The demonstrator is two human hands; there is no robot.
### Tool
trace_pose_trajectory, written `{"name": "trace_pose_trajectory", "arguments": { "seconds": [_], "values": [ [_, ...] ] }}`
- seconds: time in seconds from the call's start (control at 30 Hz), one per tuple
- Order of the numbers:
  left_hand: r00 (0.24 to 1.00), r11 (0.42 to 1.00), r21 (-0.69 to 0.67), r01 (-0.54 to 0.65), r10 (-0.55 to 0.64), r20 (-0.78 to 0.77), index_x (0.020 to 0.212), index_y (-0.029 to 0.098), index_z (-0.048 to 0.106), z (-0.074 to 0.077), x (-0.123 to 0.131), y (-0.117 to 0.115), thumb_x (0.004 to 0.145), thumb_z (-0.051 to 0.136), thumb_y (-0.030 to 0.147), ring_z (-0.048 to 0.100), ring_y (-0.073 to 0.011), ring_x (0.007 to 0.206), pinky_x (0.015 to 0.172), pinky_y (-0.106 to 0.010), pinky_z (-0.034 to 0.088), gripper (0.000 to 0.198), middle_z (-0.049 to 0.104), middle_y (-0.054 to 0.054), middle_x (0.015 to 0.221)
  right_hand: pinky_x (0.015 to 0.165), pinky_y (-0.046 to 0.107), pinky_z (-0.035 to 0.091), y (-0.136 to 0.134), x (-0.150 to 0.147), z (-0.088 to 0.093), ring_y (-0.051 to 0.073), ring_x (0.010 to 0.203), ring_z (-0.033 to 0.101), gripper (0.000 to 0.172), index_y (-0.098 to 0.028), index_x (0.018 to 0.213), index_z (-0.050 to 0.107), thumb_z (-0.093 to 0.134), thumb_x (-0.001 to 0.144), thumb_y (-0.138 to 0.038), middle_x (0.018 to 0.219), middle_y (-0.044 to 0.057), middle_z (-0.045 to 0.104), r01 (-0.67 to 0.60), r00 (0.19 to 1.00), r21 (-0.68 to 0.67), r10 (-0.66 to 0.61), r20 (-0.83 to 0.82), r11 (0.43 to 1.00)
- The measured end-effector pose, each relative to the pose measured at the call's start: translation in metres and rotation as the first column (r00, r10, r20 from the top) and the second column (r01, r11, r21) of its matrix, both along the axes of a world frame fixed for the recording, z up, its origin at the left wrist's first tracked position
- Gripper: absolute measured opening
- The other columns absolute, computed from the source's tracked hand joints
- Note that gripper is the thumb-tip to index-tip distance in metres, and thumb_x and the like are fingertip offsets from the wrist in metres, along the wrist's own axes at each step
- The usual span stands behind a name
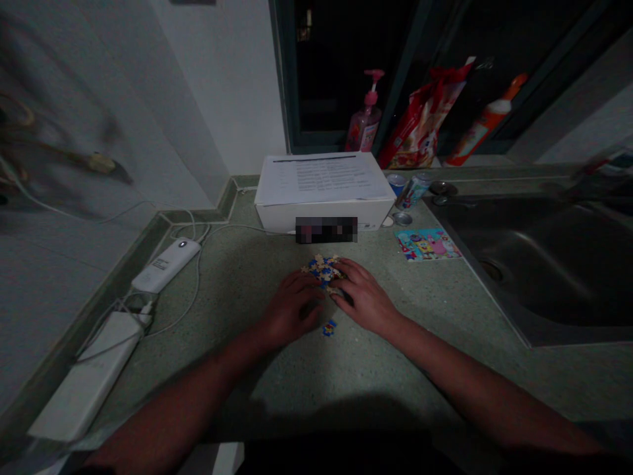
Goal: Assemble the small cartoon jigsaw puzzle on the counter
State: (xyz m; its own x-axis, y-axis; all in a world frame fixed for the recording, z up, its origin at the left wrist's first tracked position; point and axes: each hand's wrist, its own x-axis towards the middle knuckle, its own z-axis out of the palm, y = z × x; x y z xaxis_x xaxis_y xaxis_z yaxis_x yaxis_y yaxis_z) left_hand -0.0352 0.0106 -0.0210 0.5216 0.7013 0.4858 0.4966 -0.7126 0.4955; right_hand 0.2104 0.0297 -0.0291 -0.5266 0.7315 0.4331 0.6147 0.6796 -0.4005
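A small pile of puzzle pieces (321,266), blue and tan, lies on the green speckled counter (237,389). My left hand (291,309) is at the pile's left lower edge, its fingers bent but apart, with nothing visible in it. On the right side of the pile, my right hand (364,295) has its fingers spread, their tips touching the pieces. Between my hands and nearer to me, a few joined pieces (329,328) lie flat, blue with yellow and red.
Behind the pile stands a white box (324,191) topped with printed paper. A colourful cartoon picture (428,245) lies right, beside the sink (544,264). Cans (414,191) stand behind it. Two white power banks (168,264) with cables lie left. Bottles and a red bag line the window.
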Motion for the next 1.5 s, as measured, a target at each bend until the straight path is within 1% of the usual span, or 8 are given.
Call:
{"name": "trace_pose_trajectory", "arguments": {
  "seconds": [0.23, 0.4, 0.67, 0.83, 0.93, 1.1, 1.27, 1.5],
  "values": [
    [1.0, 1.0, 0.02, -0.003, 0.003, 0.003, 0.115, 0.024, 0.071, 0.0, 0.0, 0.0, 0.093, 0.068, 0.02, 0.067, -0.0282, 0.124, 0.115, -0.058, 0.048, 0.022, 0.075, -0.009, 0.123, 0.117, 0.064, 0.05, 0.0, 0.0, 0.002, 0.036, 0.147, 0.052, 0.017, -0.021, 0.112, 0.075, 0.071, 0.097, -0.024, 0.144, 0.016, 0.065, -0.019, 0.999, 0.023, 0.018, 0.036, 1.0],
    [1.0, 1.0, 0.02, 0.001, -0.002, 0.018, 0.115, 0.025, 0.07, 0.002, 0.001, 0.0, 0.093, 0.067, 0.019, 0.068, -0.0273, 0.122, 0.114, -0.057, 0.05, 0.022, 0.076, -0.008, 0.122, 0.115, 0.062, 0.052, 0.004, -0.002, 0.003, 0.035, 0.141, 0.058, 0.012, -0.022, 0.106, 0.076, 0.067, 0.098, -0.023, 0.135, 0.014, 0.071, -0.046, 0.999, 0.044, 0.045, 0.023, 0.998],
    [0.997, 0.997, 0.039, -0.066, 0.064, 0.041, 0.116, 0.025, 0.068, -0.001, 0.001, 0.002, 0.094, 0.068, 0.019, 0.072, -0.0254, 0.107, 0.103, -0.052, 0.056, 0.023, 0.077, -0.006, 0.112, 0.111, 0.059, 0.054, 0.007, -0.005, 0.003, 0.031, 0.131, 0.065, 0.017, -0.025, 0.102, 0.077, 0.061, 0.099, -0.022, 0.126, 0.01, 0.075, -0.036, 0.996, 0.023, 0.038, -0.077, 0.999],
    [0.997, 0.996, 0.043, -0.072, 0.071, 0.019, 0.127, 0.025, 0.066, -0.004, 0.0, 0.001, 0.093, 0.07, 0.019, 0.071, -0.0274, 0.112, 0.098, -0.049, 0.058, 0.035, 0.076, -0.009, 0.118, 0.106, 0.055, 0.058, 0.002, -0.008, 0.005, 0.027, 0.119, 0.071, 0.012, -0.025, 0.105, 0.072, 0.061, 0.102, -0.022, 0.12, 0.01, 0.077, -0.058, 0.98, 0.003, 0.057, -0.192, 0.998],
    [0.999, 0.999, 0.025, -0.039, 0.039, 0.018, 0.128, 0.025, 0.066, -0.006, 0.001, 0.001, 0.094, 0.068, 0.02, 0.073, -0.0278, 0.11, 0.097, -0.049, 0.059, 0.034, 0.077, -0.009, 0.117, 0.103, 0.052, 0.059, -0.001, -0.01, 0.006, 0.026, 0.114, 0.072, 0.011, -0.025, 0.105, 0.071, 0.061, 0.103, -0.022, 0.117, 0.009, 0.077, -0.079, 0.966, -0.052, 0.064, -0.249, 0.995],
    [1.0, 0.999, -0.035, -0.023, 0.024, 0.014, 0.122, 0.026, 0.068, -0.008, 0.001, 0.001, 0.098, 0.064, 0.022, 0.075, -0.0244, 0.097, 0.088, -0.044, 0.06, 0.025, 0.078, -0.006, 0.105, 0.098, 0.048, 0.06, -0.004, -0.013, 0.004, 0.025, 0.111, 0.072, 0.011, -0.025, 0.102, 0.071, 0.061, 0.104, -0.024, 0.113, 0.008, 0.077, -0.105, 0.955, -0.116, 0.068, -0.288, 0.988],
    [1.0, 1.0, -0.03, -0.007, 0.008, 0.03, 0.121, 0.026, 0.068, -0.006, 0.002, -0.001, 0.099, 0.062, 0.021, 0.074, -0.0233, 0.095, 0.086, -0.041, 0.06, 0.023, 0.078, -0.005, 0.104, 0.098, 0.048, 0.06, -0.005, -0.013, 0.003, 0.025, 0.112, 0.072, 0.011, -0.025, 0.104, 0.072, 0.061, 0.104, -0.025, 0.114, 0.008, 0.076, -0.114, 0.953, -0.135, 0.07, -0.294, 0.984],
    [0.995, 0.999, -0.038, -0.013, 0.016, 0.102, 0.125, 0.026, 0.067, -0.005, 0.002, -0.002, 0.097, 0.062, 0.014, 0.074, -0.0219, 0.098, 0.088, -0.04, 0.06, 0.03, 0.078, -0.005, 0.107, 0.1, 0.049, 0.059, -0.007, -0.013, 0.004, 0.026, 0.114, 0.071, 0.009, -0.024, 0.109, 0.07, 0.064, 0.103, -0.027, 0.116, 0.009, 0.075, -0.128, 0.959, -0.103, 0.096, -0.268, 0.986]
  ]
}}
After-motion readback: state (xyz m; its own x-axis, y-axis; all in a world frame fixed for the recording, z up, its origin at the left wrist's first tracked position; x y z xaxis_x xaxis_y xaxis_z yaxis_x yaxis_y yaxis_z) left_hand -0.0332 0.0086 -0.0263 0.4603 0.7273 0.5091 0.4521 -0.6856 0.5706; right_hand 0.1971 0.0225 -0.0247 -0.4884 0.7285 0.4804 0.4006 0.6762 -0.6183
